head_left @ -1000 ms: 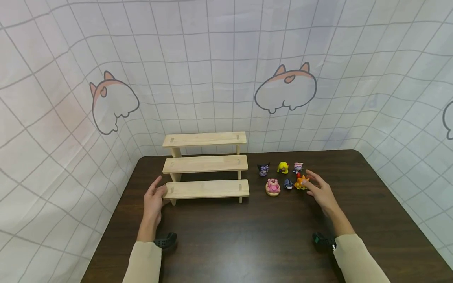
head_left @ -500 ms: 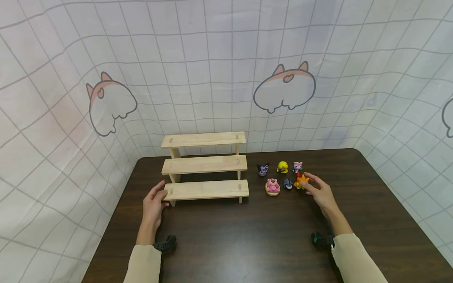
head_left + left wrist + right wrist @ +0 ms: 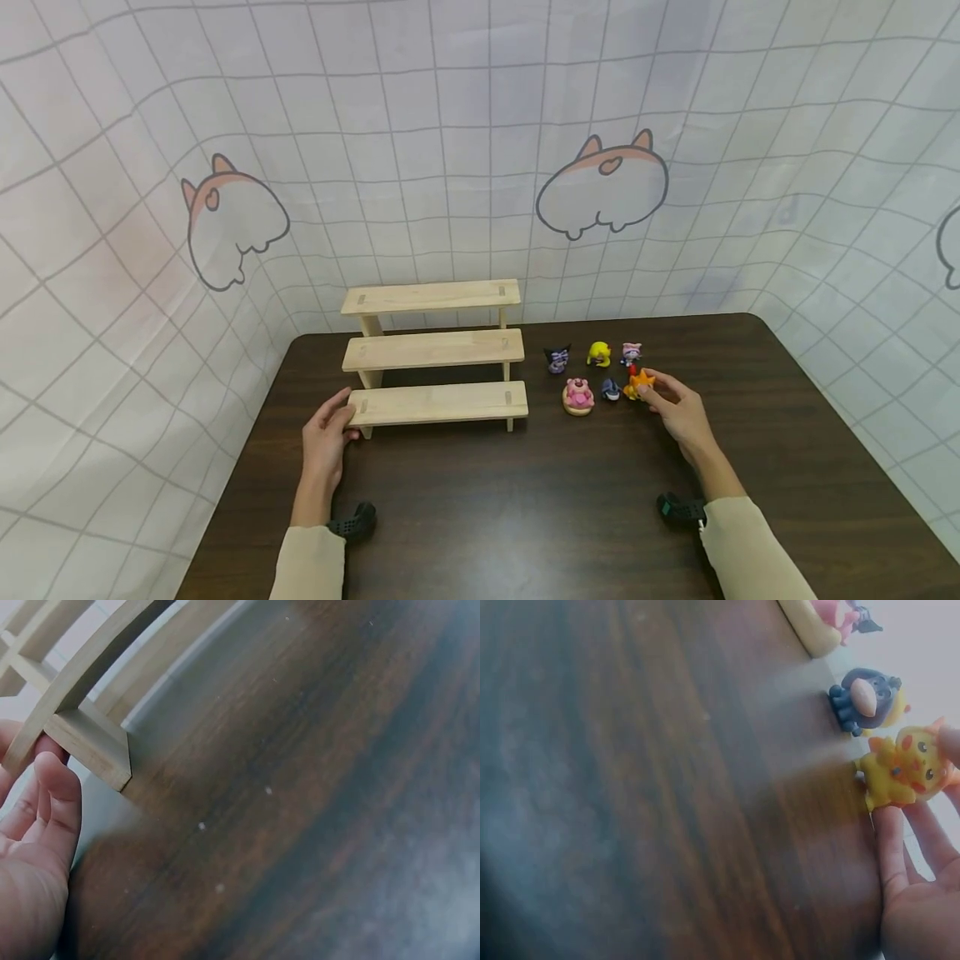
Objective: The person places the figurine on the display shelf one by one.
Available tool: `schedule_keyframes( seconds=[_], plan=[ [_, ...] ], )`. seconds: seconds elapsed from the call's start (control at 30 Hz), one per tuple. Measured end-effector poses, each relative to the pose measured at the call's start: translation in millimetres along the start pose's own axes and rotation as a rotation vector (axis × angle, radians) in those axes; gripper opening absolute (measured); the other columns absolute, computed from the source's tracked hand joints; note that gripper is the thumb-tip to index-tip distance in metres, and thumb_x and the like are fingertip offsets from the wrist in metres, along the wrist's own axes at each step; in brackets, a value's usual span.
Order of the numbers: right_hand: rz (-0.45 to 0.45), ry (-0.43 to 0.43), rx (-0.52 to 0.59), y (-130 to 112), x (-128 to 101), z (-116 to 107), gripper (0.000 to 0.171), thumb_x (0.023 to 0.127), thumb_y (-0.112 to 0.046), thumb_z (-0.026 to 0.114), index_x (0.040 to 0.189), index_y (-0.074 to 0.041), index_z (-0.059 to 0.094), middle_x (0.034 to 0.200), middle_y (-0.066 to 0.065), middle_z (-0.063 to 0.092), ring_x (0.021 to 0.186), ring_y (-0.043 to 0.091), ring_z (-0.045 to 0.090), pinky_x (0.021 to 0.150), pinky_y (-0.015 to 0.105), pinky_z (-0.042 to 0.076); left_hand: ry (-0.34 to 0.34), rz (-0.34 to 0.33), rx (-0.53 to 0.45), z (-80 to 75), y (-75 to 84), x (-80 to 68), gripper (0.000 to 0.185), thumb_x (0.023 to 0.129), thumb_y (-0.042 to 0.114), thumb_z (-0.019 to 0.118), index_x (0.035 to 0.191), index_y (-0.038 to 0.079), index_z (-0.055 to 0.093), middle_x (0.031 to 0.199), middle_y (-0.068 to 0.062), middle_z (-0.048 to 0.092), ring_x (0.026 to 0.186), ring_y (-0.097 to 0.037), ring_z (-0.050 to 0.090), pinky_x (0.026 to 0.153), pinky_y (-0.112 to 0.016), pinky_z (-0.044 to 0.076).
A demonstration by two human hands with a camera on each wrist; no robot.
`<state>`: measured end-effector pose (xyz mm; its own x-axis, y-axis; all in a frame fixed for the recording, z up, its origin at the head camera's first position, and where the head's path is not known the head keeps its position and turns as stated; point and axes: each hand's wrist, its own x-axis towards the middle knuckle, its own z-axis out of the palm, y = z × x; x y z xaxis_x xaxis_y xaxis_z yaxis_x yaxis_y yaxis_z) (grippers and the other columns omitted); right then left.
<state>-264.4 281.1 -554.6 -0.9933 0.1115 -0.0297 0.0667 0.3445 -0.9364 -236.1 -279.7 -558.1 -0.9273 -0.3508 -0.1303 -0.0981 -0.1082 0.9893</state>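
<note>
In the head view a three-tier pale wooden display stand (image 3: 438,403) is at the left back of the table. My left hand (image 3: 324,442) grips the left end of its lowest shelf; the left wrist view shows fingertips (image 3: 56,769) beside the shelf's leg (image 3: 97,742). At the right, my right hand (image 3: 684,421) pinches a small orange-and-yellow figurine (image 3: 640,385) by its head. That figurine's feet are right at the tabletop in the right wrist view. Next to it is a dark blue donkey figurine (image 3: 866,697), and left of that a pink bear figurine (image 3: 578,396) on a round base.
Behind these is a back row: a purple-and-black figurine (image 3: 557,359), a yellow one (image 3: 599,355) and a pink-and-white one (image 3: 632,354). The dark wooden table (image 3: 495,500) meets a white gridded cloth (image 3: 420,208) at the back and both sides.
My left hand has closed round the end of the lowest shelf. My right fingers have come in onto the orange-and-yellow figurine. The figurines and stand keep their places.
</note>
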Motion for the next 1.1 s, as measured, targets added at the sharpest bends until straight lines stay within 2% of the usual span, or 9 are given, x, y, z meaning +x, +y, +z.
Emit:
schedule_keyframes(
  seconds=[0.17,0.4,0.63,0.73,0.93,1.1],
  plan=[
    [-0.023,0.011,0.008,2.8,0.1,-0.1,0.061,0.102,-0.044,0.061,0.150,-0.008,0.051,0.142,0.017,0.051,0.098,-0.006,0.055,0.081,0.015,0.055,-0.001,0.016,-0.025,-0.3,-1.7,-0.2,0.042,0.103,0.019,0.063,0.144,0.010,0.059,0.101,0.016,0.071,0.079,-0.005,0.062,0.064,-0.018,0.054],
    [-0.011,0.028,0.019,4.5,0.4,-1.2,0.061,0.101,-0.045,0.062,0.149,-0.010,0.053,0.143,0.018,0.051,0.096,-0.007,0.056,0.080,0.014,0.055,-0.001,0.028,-0.027,0.7,-3.1,0.4,0.047,0.102,0.020,0.064,0.146,0.006,0.055,0.101,0.015,0.071,0.079,-0.004,0.063,0.065,-0.019,0.055],
    [-0.007,0.011,0.056,2.3,-0.2,-1.1,0.065,0.099,-0.046,0.064,0.150,-0.008,0.051,0.143,0.017,0.051,0.098,-0.007,0.057,0.082,0.015,0.056,0.019,0.041,-0.043,-0.6,-4.4,-1.0,0.045,0.102,0.019,0.066,0.144,0.006,0.058,0.097,0.012,0.071,0.070,-0.007,0.064,0.062,-0.020,0.057],
    [-0.009,0.014,0.075,1.3,-0.5,-1.1,0.065,0.099,-0.045,0.065,0.150,-0.006,0.051,0.138,0.013,0.053,0.098,-0.006,0.058,0.082,0.014,0.056,0.018,0.041,-0.049,-0.7,-4.9,-1.3,0.044,0.102,0.018,0.066,0.143,0.006,0.058,0.095,0.010,0.070,0.070,-0.007,0.065,0.063,-0.021,0.058],
    [-0.014,0.025,0.111,-2.6,-2.4,-1.0,0.064,0.098,-0.042,0.067,0.149,-0.005,0.052,0.118,-0.009,0.058,0.095,-0.007,0.062,0.082,0.016,0.058,0.009,0.048,-0.070,-0.8,-5.2,-1.9,0.045,0.101,0.018,0.067,0.143,0.005,0.058,0.096,0.009,0.069,0.074,-0.008,0.066,0.064,-0.022,0.058],
    [-0.018,0.026,0.102,-8.1,-3.4,-1.0,0.061,0.099,-0.039,0.067,0.148,-0.006,0.053,0.115,-0.012,0.059,0.096,-0.005,0.062,0.082,0.018,0.059,0.012,0.056,-0.066,-1.2,-5.6,-1.7,0.044,0.101,0.018,0.066,0.143,0.005,0.059,0.095,0.008,0.068,0.074,-0.008,0.066,0.064,-0.022,0.059]
  ],
)
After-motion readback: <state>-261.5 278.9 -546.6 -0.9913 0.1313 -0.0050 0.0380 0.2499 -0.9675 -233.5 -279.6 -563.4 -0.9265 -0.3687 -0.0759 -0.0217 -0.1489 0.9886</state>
